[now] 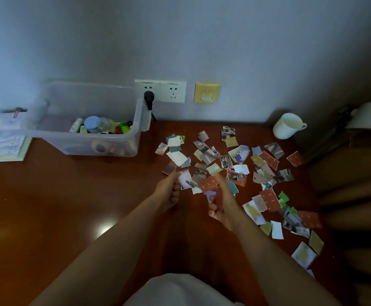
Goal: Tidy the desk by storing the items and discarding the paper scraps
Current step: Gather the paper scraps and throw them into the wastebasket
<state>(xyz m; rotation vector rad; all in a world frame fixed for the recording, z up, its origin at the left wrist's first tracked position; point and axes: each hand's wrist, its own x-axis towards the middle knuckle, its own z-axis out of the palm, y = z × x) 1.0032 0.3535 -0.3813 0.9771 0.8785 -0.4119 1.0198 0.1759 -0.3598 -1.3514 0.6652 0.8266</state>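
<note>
Head view, looking down over both forearms: the paper scraps lie scattered across the right half of the dark wooden surface, running from near the wall down to its front edge. Both hands work at the near-left fringe of that spread, likely because it is closest and lets the litter be drawn inward into one pile. The left hand has its fingers curled, pinching a pale scrap by its corner. The right hand is closed round a few gathered pieces, a red scrap fanning out above its fingers. The picture is soft there, so I cannot say how many it holds.

Well to the left, against the wall, stands a clear plastic bin with no lid on. The small items sit inside it: a blue-lidded jar, little bottles, something bright green, and a roll of tape low against the front wall. That part of the tidying looks done. A white mug stands apart at the back right, with nothing visible in it.
</note>
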